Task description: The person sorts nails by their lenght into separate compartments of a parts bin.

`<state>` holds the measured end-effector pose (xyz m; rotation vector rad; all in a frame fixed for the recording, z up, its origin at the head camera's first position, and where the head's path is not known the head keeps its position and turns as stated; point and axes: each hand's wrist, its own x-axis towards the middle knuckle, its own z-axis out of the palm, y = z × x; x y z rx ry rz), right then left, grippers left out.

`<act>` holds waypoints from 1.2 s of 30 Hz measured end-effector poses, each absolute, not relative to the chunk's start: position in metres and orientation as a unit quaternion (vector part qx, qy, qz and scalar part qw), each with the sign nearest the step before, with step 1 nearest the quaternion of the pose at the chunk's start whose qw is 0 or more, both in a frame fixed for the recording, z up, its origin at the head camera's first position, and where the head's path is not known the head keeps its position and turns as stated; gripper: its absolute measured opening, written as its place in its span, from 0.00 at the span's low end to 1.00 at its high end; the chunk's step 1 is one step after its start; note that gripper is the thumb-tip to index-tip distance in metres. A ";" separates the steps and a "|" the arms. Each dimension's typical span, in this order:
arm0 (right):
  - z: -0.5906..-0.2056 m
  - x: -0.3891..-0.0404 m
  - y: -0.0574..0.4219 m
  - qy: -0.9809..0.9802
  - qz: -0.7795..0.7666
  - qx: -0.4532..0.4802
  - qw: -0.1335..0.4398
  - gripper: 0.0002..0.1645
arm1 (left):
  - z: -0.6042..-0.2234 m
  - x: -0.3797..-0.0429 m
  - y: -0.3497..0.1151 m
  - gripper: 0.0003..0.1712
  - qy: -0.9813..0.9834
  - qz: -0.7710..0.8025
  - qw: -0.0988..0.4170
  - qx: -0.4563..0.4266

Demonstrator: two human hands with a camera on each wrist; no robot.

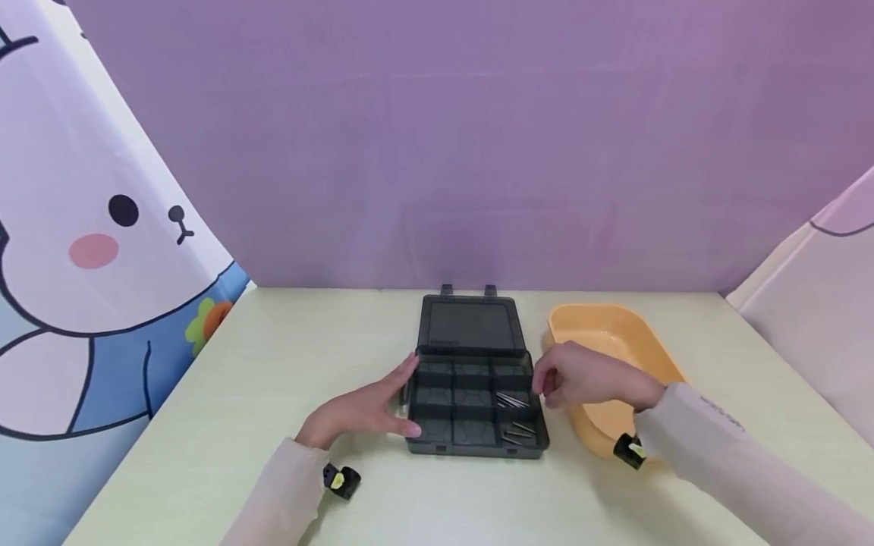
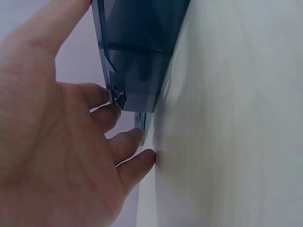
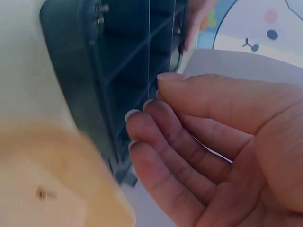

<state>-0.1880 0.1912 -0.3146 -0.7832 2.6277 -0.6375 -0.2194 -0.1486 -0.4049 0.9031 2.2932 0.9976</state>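
A dark translucent compartment box (image 1: 473,440) lies on the table with its lid (image 1: 471,322) folded back. In its middle right compartment lie several thin silver metal rods (image 1: 512,400); the front right one holds several screws (image 1: 519,432), with threads seen in the right wrist view (image 3: 99,8). My left hand (image 1: 358,415) touches the box's left side, fingers fairly straight and thumb at the front left corner. My right hand (image 1: 580,375) hovers at the right rim, fingers curled and thumb close to the index fingertip. Whether anything is between them is hidden.
Right of the box stands a yellow-orange tray (image 1: 614,330), partly under the right forearm. A small brass-coloured piece (image 3: 42,193) lies in it. A purple cloth (image 1: 478,152) hangs behind the table, with a cartoon-printed cloth (image 1: 61,303) at the left.
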 end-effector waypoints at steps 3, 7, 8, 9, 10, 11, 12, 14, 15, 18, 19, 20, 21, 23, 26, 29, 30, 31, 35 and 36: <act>-0.309 -0.192 0.200 0.923 -0.223 -0.278 0.148 0.09 | -0.405 -0.221 -0.150 0.66 0.841 0.365 0.234 0.323; -0.304 -0.198 0.212 0.926 -0.216 -0.277 0.135 0.09 | -0.404 -0.220 -0.152 0.66 0.842 0.363 0.228 0.326; -0.304 -0.199 0.215 0.928 -0.214 -0.273 0.135 0.09 | -0.404 -0.220 -0.153 0.66 0.843 0.361 0.227 0.328; -0.303 -0.200 0.218 0.930 -0.215 -0.267 0.137 0.09 | -0.404 -0.219 -0.153 0.66 0.843 0.360 0.227 0.329; -0.302 -0.201 0.222 0.931 -0.216 -0.260 0.139 0.09 | -0.404 -0.219 -0.154 0.66 0.843 0.360 0.227 0.330; -0.302 -0.202 0.225 0.933 -0.216 -0.253 0.140 0.08 | -0.404 -0.219 -0.154 0.66 0.842 0.362 0.228 0.329; -0.302 -0.203 0.229 0.934 -0.216 -0.246 0.141 0.08 | -0.405 -0.219 -0.154 0.66 0.841 0.364 0.230 0.327; -0.303 -0.204 0.237 0.937 -0.216 -0.232 0.145 0.08 | -0.406 -0.219 -0.154 0.66 0.839 0.368 0.234 0.324; -0.303 -0.205 0.241 0.939 -0.216 -0.226 0.145 0.07 | -0.406 -0.219 -0.154 0.66 0.838 0.372 0.236 0.323; -0.307 -0.208 0.253 0.940 -0.217 -0.221 0.145 0.07 | -0.407 -0.219 -0.152 0.66 0.834 0.378 0.240 0.321; -0.309 -0.209 0.257 0.939 -0.220 -0.221 0.145 0.07 | -0.408 -0.219 -0.152 0.66 0.833 0.379 0.241 0.322; -0.310 -0.209 0.261 0.938 -0.225 -0.218 0.146 0.08 | -0.408 -0.219 -0.152 0.66 0.832 0.381 0.242 0.322; -0.312 -0.210 0.264 0.938 -0.229 -0.214 0.147 0.08 | -0.408 -0.219 -0.151 0.66 0.831 0.382 0.242 0.323; -0.315 -0.212 0.271 0.937 -0.234 -0.210 0.149 0.08 | -0.408 -0.219 -0.150 0.66 0.830 0.382 0.244 0.325; -0.320 -0.214 0.281 0.939 -0.235 -0.199 0.151 0.09 | -0.409 -0.219 -0.150 0.66 0.831 0.381 0.244 0.326; -0.325 -0.216 0.288 0.943 -0.230 -0.182 0.155 0.09 | -0.409 -0.219 -0.149 0.66 0.832 0.379 0.242 0.326; -0.326 -0.217 0.290 0.944 -0.230 -0.174 0.158 0.10 | -0.409 -0.219 -0.149 0.66 0.832 0.378 0.241 0.327; -0.327 -0.218 0.292 0.946 -0.230 -0.165 0.160 0.10 | -0.409 -0.220 -0.149 0.66 0.832 0.377 0.240 0.328; -0.332 -0.219 0.299 0.950 -0.226 -0.140 0.165 0.09 | -0.407 -0.219 -0.148 0.66 0.832 0.376 0.238 0.332; -0.333 -0.219 0.301 0.951 -0.225 -0.134 0.166 0.09 | -0.407 -0.219 -0.147 0.66 0.832 0.376 0.238 0.332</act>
